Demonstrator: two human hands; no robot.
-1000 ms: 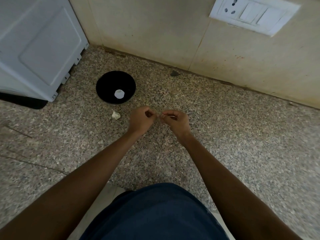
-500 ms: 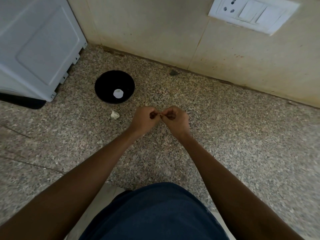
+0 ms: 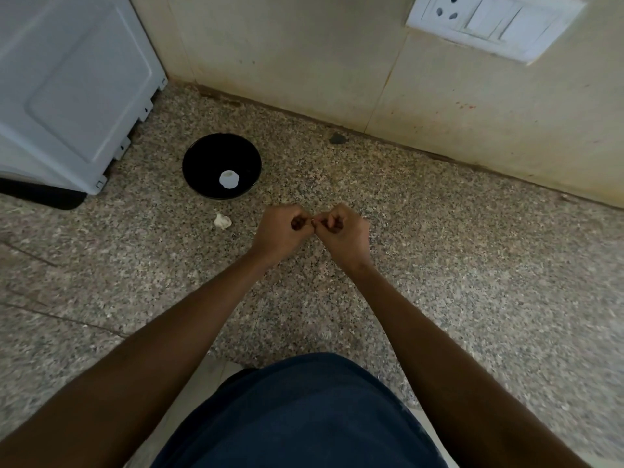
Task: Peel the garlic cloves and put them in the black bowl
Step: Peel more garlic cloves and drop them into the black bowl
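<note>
A black bowl (image 3: 202, 157) stands on the speckled granite counter (image 3: 456, 258), with one white peeled garlic clove (image 3: 229, 179) inside it. A loose white garlic piece (image 3: 222, 221) lies on the counter just in front of the bowl. My left hand (image 3: 282, 231) and my right hand (image 3: 342, 231) meet fingertip to fingertip, right of the bowl and a little nearer to me. Both have curled fingers that pinch a small garlic clove (image 3: 313, 221) between them. Almost all of that clove is hidden by the fingers.
A white appliance (image 3: 67, 82) stands at the back left, close to the bowl. A tiled wall (image 3: 304, 55) runs along the back with a white switch plate (image 3: 493, 21) at upper right. A small dark pebble-like bit (image 3: 337, 138) lies by the wall.
My two hands have drawn closer together until the fingertips meet. The bowl, the clove in it and the loose piece stay where they were.
</note>
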